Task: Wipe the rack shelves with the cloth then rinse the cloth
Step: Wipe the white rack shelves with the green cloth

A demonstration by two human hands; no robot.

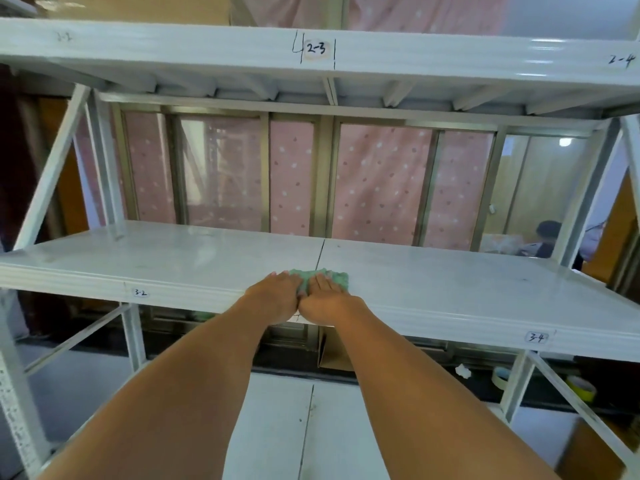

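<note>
A green cloth (334, 278) lies on the white middle shelf (450, 282) of the rack, near its front edge and just right of the seam between two panels. My left hand (277, 296) and my right hand (329, 299) press side by side on the cloth with fingers laid flat. Only the far and right edges of the cloth show past my fingers.
An upper shelf (207, 53) marked 2-3 hangs overhead. A lower shelf (277, 427) lies beneath my arms. Diagonal braces (52, 168) and posts stand at both ends. Tape rolls (581, 388) and a cardboard box (585, 452) sit lower right. A person (547, 240) is behind the glass.
</note>
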